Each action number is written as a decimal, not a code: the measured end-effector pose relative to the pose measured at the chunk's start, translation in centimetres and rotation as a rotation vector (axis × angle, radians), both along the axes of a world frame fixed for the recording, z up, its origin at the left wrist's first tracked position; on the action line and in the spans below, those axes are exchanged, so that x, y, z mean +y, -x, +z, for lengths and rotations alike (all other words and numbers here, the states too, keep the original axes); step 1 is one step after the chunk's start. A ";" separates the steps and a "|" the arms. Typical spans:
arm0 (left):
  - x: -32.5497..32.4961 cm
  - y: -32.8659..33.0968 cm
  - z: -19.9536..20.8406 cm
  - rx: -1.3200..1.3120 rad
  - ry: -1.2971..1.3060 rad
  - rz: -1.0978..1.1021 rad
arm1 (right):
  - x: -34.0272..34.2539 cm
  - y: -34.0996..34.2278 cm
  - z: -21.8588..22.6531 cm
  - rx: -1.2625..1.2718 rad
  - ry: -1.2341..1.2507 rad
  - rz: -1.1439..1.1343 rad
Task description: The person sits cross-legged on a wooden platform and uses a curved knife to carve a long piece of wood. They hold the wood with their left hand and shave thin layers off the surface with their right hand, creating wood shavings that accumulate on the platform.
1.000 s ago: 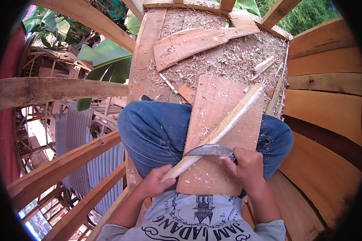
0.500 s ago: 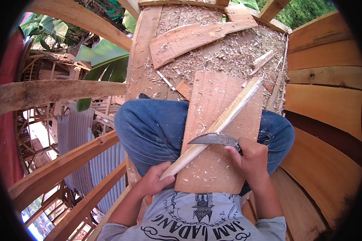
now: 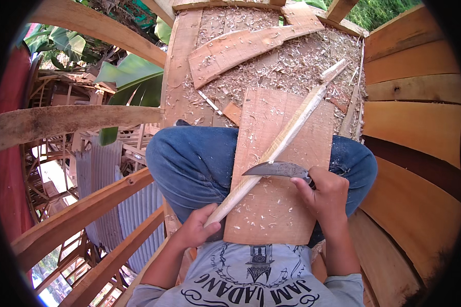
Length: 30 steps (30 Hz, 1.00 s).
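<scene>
My left hand (image 3: 198, 225) is closed round the near end of a long pale wooden stick (image 3: 288, 134). The stick slants away to the far right across a flat board (image 3: 271, 210) that rests on my lap. In my right hand (image 3: 327, 190) is a knife (image 3: 279, 169) with a broad, dark, curved blade, its tip pointing left. The blade lies across the stick a little below its middle. My fingers hide most of the knife's handle.
Shavings (image 3: 292, 64) cover the plank floor in front of my crossed legs (image 3: 192, 153). A shaped plank (image 3: 235, 51) lies there, with another pale stick (image 3: 334, 70) at its right. Wooden rails (image 3: 82, 215) run along the left, and a slatted plank wall (image 3: 412, 123) stands on the right.
My right hand and the knife have shifted slightly right. The stick's far end has swung or moved a little left and away, and my left hand keeps its grip.
</scene>
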State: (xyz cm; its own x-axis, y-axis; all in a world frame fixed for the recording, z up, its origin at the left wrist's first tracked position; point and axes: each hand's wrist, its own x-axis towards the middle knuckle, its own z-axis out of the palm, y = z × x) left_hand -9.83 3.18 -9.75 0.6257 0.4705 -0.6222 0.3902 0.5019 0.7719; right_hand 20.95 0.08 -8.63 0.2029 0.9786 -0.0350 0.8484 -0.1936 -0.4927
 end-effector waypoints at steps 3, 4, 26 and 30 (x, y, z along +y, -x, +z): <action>-0.2 0.1 -0.2 -0.024 0.010 0.018 | -0.6 1.4 0.2 0.083 -0.041 0.090; -0.3 0.3 -0.3 -0.038 0.010 0.024 | -0.8 2.3 0.4 0.115 -0.064 0.135; -0.1 -1.0 0.1 -0.013 -0.052 0.078 | 0.4 1.5 -0.5 0.136 -0.070 0.006; -0.1 -1.3 0.4 0.006 -0.080 0.091 | 0.1 2.7 0.1 0.148 -0.102 0.126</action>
